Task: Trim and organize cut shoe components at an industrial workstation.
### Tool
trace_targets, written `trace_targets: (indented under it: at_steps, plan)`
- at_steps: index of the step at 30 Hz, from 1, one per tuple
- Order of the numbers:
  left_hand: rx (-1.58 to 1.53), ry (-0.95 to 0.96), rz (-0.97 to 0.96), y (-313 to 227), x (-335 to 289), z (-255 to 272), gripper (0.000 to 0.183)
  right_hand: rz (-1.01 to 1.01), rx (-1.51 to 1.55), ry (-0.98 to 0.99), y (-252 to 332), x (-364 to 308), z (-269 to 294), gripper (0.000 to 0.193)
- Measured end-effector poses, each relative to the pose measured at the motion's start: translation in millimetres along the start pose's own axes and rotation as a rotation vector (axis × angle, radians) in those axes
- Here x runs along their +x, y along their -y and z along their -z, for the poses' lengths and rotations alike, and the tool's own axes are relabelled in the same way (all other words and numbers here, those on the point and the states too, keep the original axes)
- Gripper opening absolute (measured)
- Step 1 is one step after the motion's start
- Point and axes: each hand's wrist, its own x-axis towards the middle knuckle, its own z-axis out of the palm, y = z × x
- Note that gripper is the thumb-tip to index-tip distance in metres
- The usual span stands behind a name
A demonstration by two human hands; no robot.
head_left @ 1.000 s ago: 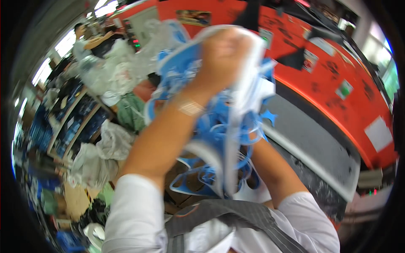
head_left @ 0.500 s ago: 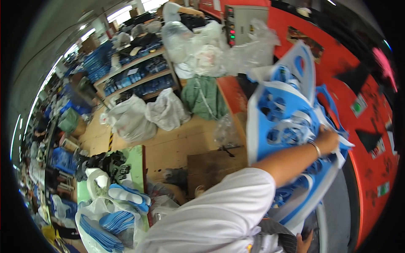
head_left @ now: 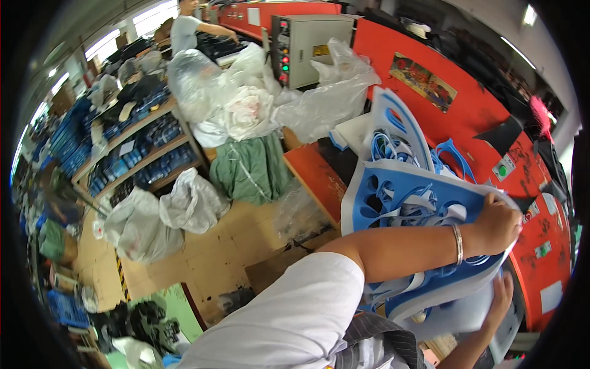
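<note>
Blue-and-white cut-out sheet (head_left: pixel 402 174) with large holes leans in front of me at the right, and thin blue and white offcut strips (head_left: pixel 409 206) lie across it. My left hand (head_left: pixel 496 226), with a bracelet at its wrist, has its fingers curled over the sheet's right edge. Lower down, my right hand (head_left: pixel 503 300) is raised with fingers stretched out beside the sheet's lower edge; part of it is hard to make out. Behind the front sheet stands another cut-out sheet (head_left: pixel 410 129).
A red machine (head_left: pixel 381 55) runs along the right. A grey control cabinet (head_left: pixel 310 49) stands behind plastic bags (head_left: pixel 246 92). White sacks (head_left: pixel 144 227) and a green sack (head_left: pixel 249 169) sit on the floor. Shelves (head_left: pixel 138 157) are at left, a green table (head_left: pixel 178 307) near left. Another person (head_left: pixel 184 31) stands far back.
The view has swung to the right. My left hand has shifted to the sheet's outer edge, and the sheet sits lower and more spread. My right hand has risen beside it.
</note>
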Motion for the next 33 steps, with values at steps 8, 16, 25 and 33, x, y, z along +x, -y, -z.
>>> trace_targets:
  at_steps: [8,16,25,33]
  plan:
    - [0.166,0.435,-0.299,17,0,41,0.024,-0.173,0.523,-0.101,7,82,-165,0.036]
    - [0.571,0.869,-0.086,155,-49,66,0.018,-0.347,0.741,0.052,-4,86,-168,0.054]
    - [0.29,1.2,-0.18,163,-16,95,0.017,0.248,-0.22,0.085,39,101,-239,0.117]
    - [0.005,0.057,-0.02,262,39,373,0.028,-0.289,-0.677,-0.392,-12,66,-246,0.12]
